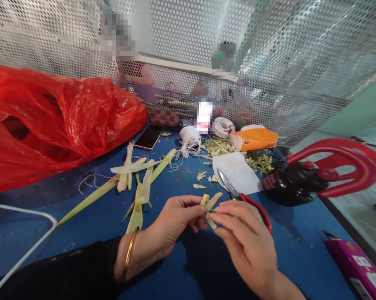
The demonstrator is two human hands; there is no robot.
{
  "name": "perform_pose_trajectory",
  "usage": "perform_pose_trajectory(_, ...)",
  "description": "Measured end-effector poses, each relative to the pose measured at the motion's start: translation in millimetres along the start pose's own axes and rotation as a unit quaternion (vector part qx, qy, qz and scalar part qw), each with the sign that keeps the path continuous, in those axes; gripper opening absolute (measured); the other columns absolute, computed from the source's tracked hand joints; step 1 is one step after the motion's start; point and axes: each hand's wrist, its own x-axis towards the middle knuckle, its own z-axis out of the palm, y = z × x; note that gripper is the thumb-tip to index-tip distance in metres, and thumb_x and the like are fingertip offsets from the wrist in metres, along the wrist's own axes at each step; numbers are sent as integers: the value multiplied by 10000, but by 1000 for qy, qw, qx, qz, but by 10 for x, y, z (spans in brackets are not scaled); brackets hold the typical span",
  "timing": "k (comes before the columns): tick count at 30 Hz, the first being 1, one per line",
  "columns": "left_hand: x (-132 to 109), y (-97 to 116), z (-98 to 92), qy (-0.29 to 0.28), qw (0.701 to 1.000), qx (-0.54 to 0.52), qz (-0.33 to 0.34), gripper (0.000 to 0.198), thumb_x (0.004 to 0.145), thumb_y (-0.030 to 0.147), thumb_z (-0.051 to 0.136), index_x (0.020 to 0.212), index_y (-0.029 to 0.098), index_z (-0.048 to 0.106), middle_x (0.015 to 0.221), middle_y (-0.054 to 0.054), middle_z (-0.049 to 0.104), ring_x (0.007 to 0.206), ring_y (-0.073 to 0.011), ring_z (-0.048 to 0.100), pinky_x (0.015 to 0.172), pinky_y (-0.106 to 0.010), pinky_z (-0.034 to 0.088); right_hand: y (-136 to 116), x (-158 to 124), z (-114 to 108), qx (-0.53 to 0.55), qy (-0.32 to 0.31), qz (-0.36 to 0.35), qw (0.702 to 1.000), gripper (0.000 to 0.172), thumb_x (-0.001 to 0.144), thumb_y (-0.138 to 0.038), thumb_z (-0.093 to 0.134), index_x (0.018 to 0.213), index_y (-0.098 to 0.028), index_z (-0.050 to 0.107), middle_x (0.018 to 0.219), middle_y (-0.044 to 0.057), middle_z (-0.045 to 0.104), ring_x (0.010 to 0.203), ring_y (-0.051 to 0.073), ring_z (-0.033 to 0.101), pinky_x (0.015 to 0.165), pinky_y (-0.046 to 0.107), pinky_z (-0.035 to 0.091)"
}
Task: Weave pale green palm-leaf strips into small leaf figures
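Observation:
Just above the blue table, my left hand pinches a small bundle of folded, pale yellow-green leaf strips between thumb and fingers. The strips cross each other and stick out at several angles. From the other side, my right hand has its bent fingertips closed at the strips' right ends; the exact grip is partly hidden by the fingers. Red-handled scissors lie right behind my right hand, their blades on a white paper sheet. Longer leaf strips lie crossed on the table beyond my left forearm.
A red plastic bag fills the back left. Behind stand a phone, white thread, a ribbon spool and an orange packet. A black pot-like object and a purple box are right. A white cable runs left.

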Motion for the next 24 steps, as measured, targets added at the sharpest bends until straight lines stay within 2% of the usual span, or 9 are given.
perform_pose_trajectory(3,-9,25,-15,6,1000,-5,1,106,721,245,645,716,141,660,575,-7,608,498,-78,521,493,-181,373,104,3,-79,26,39,120,992,247,924,-145,475,1068,-238,653,1025,61,663,953,206,632,817,345,512)
perform_pose_trajectory(6,-21,35,-16,7,1000,-25,-2,85,711,218,642,670,144,631,582,-3,598,488,-75,513,488,-187,364,184,27,-86,35,1,160,986,194,900,-172,533,1010,-243,676,937,40,683,855,191,658,733,301,538)
perform_pose_trajectory(9,-24,32,-11,12,999,-38,-12,62,696,202,644,692,140,645,576,6,582,477,-72,503,488,-192,360,178,52,-45,46,-47,107,992,193,872,-160,574,1008,-236,688,868,30,702,778,177,669,678,281,552)
perform_pose_trajectory(13,-13,26,-14,-2,999,-41,-20,81,686,216,655,695,135,653,561,10,568,474,-73,498,489,-197,357,101,85,-20,35,-53,-1,998,220,863,-119,572,982,-244,708,812,22,717,738,164,662,663,282,553)
perform_pose_trajectory(19,-7,23,-28,-20,999,-39,-32,111,700,218,650,758,127,678,569,6,575,485,-69,502,492,-185,354,70,121,-30,-24,-43,-89,995,229,878,-100,537,860,-225,729,728,27,707,679,172,620,638,291,528)
perform_pose_trajectory(22,-10,19,-25,-34,998,-33,-30,143,706,209,638,801,114,689,562,3,578,482,-64,495,482,-176,347,65,109,-23,9,-47,-65,997,193,883,-127,557,857,-229,718,738,25,698,687,173,616,642,289,523)
perform_pose_trajectory(24,-11,16,-18,-34,999,-24,-25,166,715,222,634,827,113,692,548,9,575,480,-64,495,480,-173,349,58,92,-15,92,-56,12,994,160,885,-145,567,870,-227,704,796,35,684,741,173,629,665,279,524)
